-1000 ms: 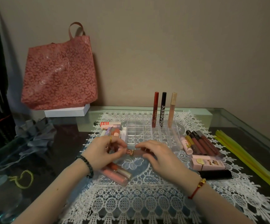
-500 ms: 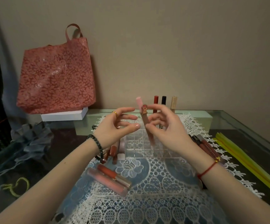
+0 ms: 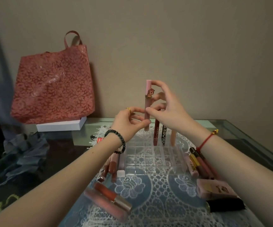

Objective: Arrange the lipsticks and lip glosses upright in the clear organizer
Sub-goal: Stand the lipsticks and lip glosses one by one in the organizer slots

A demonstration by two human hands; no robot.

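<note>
Two gloss tubes [image 3: 109, 200] are seen lying loose at lower centre of the frame on the lace mat [image 3: 157, 208], a black tube [image 3: 225, 204] and a pink box [image 3: 216, 188] at lower right; none yet stowed. Further up, more loose tubes are bunched at the left edge [image 3: 111, 166] and right edge [image 3: 198, 163] of the clear organizer [image 3: 153, 159], whose near cells are seen empty. Three tubes [image 3: 163, 135] are stood upright in its back row, right of centre. Above the back row, left of those three, the pink lip gloss [image 3: 147, 105] is held vertical, its lower end just over the organizer, not seated. The right hand [image 3: 170, 108] is closed on it, fingertips pinching cap and mid-barrel; the left hand [image 3: 129, 123] is pinched on the lower barrel, thumb and forefinger. Handling judged: light, rigid plastic, smooth so slippery in a fingertip pinch; the cartoon charm [image 3: 149, 93] at the cap joint could snag. Best taken mid-barrel below the charm, guided by the lower end into an empty back cell. Organizer walls likely thin and light, so it may shift if pushed sideways. At upper left a red patterned bag [image 3: 54, 86] is stood on a white box [image 3: 62, 126] against the wall.
</note>
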